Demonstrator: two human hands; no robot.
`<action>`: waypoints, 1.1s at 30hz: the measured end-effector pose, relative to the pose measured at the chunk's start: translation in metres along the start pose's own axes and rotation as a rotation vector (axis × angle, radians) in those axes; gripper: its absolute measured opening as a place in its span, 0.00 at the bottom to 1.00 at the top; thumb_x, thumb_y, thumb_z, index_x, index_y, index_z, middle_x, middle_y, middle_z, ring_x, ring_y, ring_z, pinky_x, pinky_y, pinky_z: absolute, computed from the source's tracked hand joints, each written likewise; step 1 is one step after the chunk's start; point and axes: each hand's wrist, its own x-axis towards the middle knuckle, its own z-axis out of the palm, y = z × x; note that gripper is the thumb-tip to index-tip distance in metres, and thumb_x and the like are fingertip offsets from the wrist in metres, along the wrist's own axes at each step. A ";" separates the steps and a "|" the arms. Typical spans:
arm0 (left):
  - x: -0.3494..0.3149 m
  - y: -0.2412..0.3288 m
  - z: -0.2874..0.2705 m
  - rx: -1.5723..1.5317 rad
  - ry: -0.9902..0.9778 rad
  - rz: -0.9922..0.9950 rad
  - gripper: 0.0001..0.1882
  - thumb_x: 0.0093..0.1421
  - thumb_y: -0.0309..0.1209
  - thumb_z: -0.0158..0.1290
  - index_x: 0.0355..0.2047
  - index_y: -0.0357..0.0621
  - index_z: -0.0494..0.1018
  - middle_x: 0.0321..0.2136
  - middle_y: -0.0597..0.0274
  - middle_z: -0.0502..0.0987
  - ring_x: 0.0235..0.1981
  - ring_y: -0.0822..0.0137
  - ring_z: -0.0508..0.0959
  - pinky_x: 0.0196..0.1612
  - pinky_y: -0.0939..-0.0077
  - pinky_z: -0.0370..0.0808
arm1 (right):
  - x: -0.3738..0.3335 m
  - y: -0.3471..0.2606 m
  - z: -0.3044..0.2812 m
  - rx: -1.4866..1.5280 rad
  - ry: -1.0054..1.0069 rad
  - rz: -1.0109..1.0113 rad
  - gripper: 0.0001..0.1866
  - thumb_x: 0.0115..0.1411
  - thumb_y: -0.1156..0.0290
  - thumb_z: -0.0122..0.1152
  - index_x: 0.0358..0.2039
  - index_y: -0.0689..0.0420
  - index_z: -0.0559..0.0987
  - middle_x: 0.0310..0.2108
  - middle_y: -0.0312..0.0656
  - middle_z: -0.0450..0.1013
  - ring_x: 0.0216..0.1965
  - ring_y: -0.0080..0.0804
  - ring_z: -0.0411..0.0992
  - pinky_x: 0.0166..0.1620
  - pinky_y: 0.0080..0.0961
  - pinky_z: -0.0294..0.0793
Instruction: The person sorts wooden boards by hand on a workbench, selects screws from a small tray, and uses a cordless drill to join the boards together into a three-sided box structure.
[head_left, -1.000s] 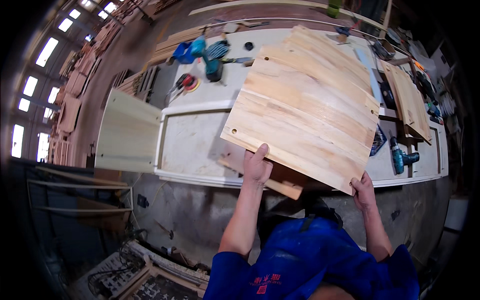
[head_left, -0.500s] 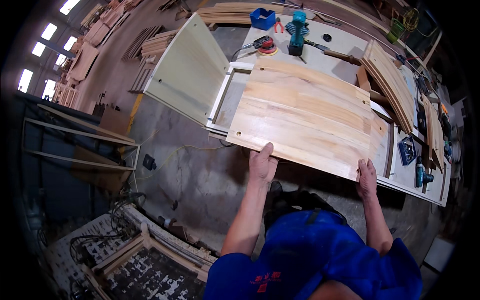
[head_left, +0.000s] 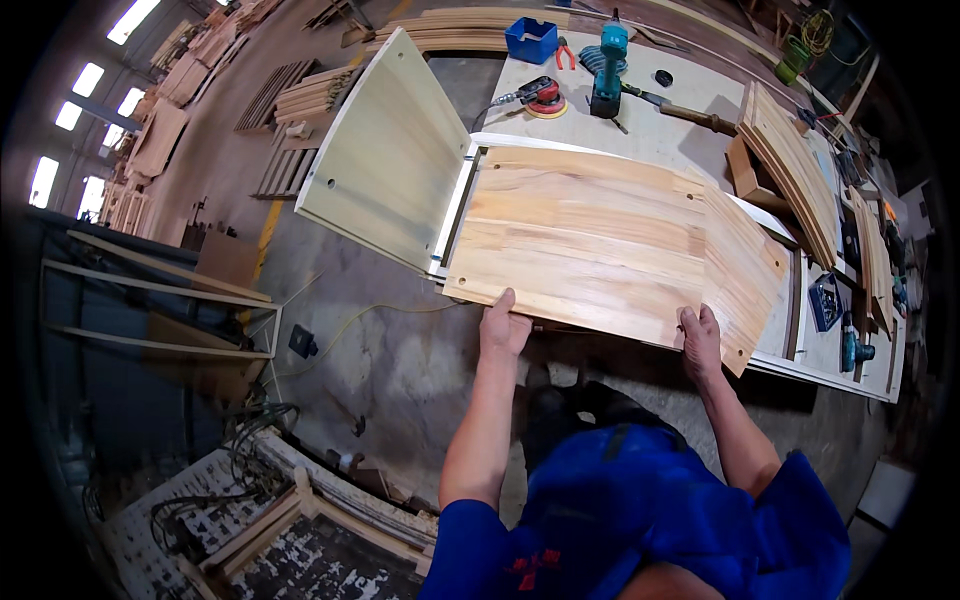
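Observation:
A pale wooden panel point(head_left: 580, 240) with round holes near its corners lies tilted over a white frame point(head_left: 462, 200) on the workbench. My left hand point(head_left: 503, 326) grips its near edge toward the left corner, thumb on top and fingers hidden beneath. Closed on the same edge at the near right corner is my right hand point(head_left: 701, 342), thumb side up. A second wooden panel point(head_left: 746, 275) shows under the first one's right side, also with holes. At the frame's left end stands an upright, paler panel point(head_left: 385, 160).
Beyond the panels sit a red sander point(head_left: 545, 98), a teal cordless drill point(head_left: 608, 75), a blue bin point(head_left: 531, 40), red pliers point(head_left: 566, 54) and a hammer point(head_left: 698, 118). Stacked boards point(head_left: 790, 170) lean at right, near another teal drill point(head_left: 855, 350). A yellow cable point(head_left: 350, 325) crosses the floor.
Both hands have shifted left with the top panel, bringing it closer to the upright panel. More of the second panel now shows at its right.

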 end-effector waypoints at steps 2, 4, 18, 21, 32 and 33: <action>0.011 0.006 -0.008 0.006 -0.005 -0.015 0.24 0.67 0.25 0.45 0.63 0.41 0.59 0.58 0.55 0.69 0.59 0.55 0.69 0.62 0.53 0.67 | 0.006 0.007 0.009 0.001 -0.001 0.001 0.14 0.65 0.63 0.59 0.44 0.59 0.72 0.33 0.31 0.71 0.33 0.18 0.64 0.40 0.19 0.64; 0.020 0.013 -0.019 0.008 -0.037 -0.035 0.26 0.67 0.26 0.44 0.65 0.41 0.56 0.62 0.53 0.65 0.62 0.53 0.67 0.63 0.51 0.65 | 0.009 0.011 0.016 -0.034 0.004 0.002 0.15 0.65 0.63 0.59 0.45 0.59 0.72 0.33 0.30 0.71 0.33 0.18 0.64 0.40 0.19 0.64; 0.037 0.026 -0.031 -0.079 -0.041 -0.216 0.25 0.67 0.27 0.45 0.63 0.41 0.58 0.61 0.54 0.66 0.61 0.54 0.68 0.63 0.52 0.65 | 0.016 0.008 0.038 -0.102 0.083 0.004 0.18 0.64 0.61 0.60 0.46 0.61 0.72 0.30 0.29 0.68 0.31 0.17 0.60 0.38 0.19 0.62; 0.040 0.024 -0.032 -0.092 -0.026 -0.225 0.25 0.67 0.27 0.45 0.64 0.40 0.58 0.61 0.54 0.66 0.62 0.54 0.67 0.64 0.51 0.64 | 0.022 0.009 0.038 -0.103 0.085 0.002 0.18 0.64 0.61 0.60 0.47 0.61 0.72 0.30 0.28 0.68 0.31 0.17 0.60 0.38 0.18 0.61; 0.044 0.019 -0.033 -0.160 -0.036 -0.248 0.22 0.68 0.24 0.44 0.62 0.45 0.61 0.58 0.59 0.70 0.59 0.58 0.70 0.62 0.55 0.69 | 0.036 0.016 0.030 -0.062 0.075 0.053 0.19 0.63 0.61 0.61 0.48 0.61 0.73 0.31 0.28 0.70 0.31 0.16 0.62 0.38 0.18 0.62; 0.044 0.018 -0.032 -0.161 -0.039 -0.250 0.22 0.68 0.24 0.44 0.62 0.45 0.60 0.58 0.59 0.69 0.59 0.58 0.70 0.62 0.55 0.69 | 0.037 0.018 0.028 -0.062 0.078 0.058 0.19 0.63 0.61 0.61 0.48 0.60 0.73 0.31 0.29 0.70 0.31 0.16 0.62 0.38 0.18 0.62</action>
